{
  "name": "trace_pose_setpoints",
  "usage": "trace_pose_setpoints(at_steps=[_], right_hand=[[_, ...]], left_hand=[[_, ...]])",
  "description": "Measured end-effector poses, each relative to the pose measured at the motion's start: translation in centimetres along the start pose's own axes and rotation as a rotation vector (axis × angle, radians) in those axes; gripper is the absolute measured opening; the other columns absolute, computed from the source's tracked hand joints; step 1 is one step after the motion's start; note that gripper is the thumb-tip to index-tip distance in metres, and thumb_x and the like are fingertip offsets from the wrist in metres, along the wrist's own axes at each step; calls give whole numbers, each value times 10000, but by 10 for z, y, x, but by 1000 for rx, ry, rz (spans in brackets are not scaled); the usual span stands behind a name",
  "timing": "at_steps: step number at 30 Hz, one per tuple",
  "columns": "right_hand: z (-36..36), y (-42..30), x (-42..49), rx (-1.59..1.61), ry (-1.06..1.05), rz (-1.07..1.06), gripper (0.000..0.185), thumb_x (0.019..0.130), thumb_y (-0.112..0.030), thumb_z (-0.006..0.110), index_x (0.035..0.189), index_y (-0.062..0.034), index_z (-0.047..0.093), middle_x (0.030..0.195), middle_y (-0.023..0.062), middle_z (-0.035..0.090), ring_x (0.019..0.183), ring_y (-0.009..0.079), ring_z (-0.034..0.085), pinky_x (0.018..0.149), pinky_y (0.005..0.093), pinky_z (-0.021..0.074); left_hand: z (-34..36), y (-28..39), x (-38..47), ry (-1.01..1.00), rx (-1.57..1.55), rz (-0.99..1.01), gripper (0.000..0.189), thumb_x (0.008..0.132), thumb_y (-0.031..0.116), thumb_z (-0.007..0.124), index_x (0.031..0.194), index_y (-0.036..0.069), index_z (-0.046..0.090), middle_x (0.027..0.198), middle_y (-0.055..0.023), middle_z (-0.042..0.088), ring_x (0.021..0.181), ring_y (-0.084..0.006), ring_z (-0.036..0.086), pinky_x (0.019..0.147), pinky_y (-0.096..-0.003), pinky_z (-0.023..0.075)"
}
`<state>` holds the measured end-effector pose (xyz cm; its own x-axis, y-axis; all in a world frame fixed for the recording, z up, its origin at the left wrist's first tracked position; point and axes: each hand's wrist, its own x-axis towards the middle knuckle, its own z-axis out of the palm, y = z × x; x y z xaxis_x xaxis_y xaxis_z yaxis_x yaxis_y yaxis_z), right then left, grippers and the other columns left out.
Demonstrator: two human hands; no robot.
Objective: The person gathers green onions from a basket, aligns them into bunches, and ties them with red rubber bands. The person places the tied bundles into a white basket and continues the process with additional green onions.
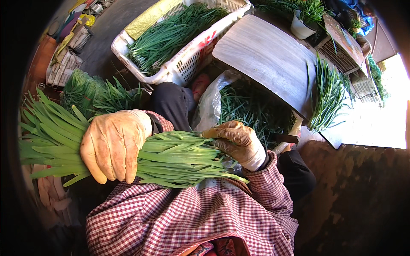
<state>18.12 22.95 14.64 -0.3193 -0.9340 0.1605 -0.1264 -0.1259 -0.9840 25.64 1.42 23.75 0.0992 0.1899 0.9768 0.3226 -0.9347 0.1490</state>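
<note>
My left hand point(113, 145), in a stained cream rubber glove, is closed around a thick bundle of flat green leaves point(182, 160), likely Chinese chives, lying crosswise before my chest. Its leaves fan out on both sides of the fist. At the bundle's right end my right hand point(237, 142), gloved too, pinches leaf ends between thumb and fingers. Beneath and beyond this hand, more loose green leaves point(253, 112) fill a container lined with a clear plastic bag point(209, 99). Part of that container is hidden by the board and my hand.
A white plastic crate point(182, 60) holding greens stands ahead. Right of it is a wooden board point(266, 54), with a leaf bunch point(326, 96) at its right edge. More greens point(86, 92) stand at left. A white bucket point(301, 27) and another crate point(339, 54) are upper right.
</note>
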Motion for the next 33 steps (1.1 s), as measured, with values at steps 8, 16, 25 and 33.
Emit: trace_pose_setpoints(at_steps=[8,16,25,33], right_hand=[[12,22,-8,35,106,-45,194,810,-11,577,995,7,633,897,129,648,838,241,616,748,311,483],[17,7,-5,77,178,108,155,834,-12,558,976,-2,622,835,104,629,768,208,610,685,290,483],[26,17,-10,-342,289,59,179,797,-17,590,966,-58,631,824,81,618,758,205,606,663,283,488],[10,122,-51,-361,553,195,109,787,-48,595,894,-63,609,798,114,595,687,247,587,601,318,481]], left_hand=[[4,2,-4,19,40,-12,126,797,32,530,770,-78,585,668,-151,588,598,-228,607,596,-325,545],[4,3,-2,0,72,4,136,802,39,519,765,-68,593,672,-151,590,599,-227,608,602,-333,548],[2,0,-3,21,70,-29,137,798,42,523,763,-69,594,668,-155,587,598,-231,607,606,-348,546],[12,6,2,-35,76,-4,167,806,59,487,767,-71,584,659,-153,589,592,-227,606,601,-348,546]])
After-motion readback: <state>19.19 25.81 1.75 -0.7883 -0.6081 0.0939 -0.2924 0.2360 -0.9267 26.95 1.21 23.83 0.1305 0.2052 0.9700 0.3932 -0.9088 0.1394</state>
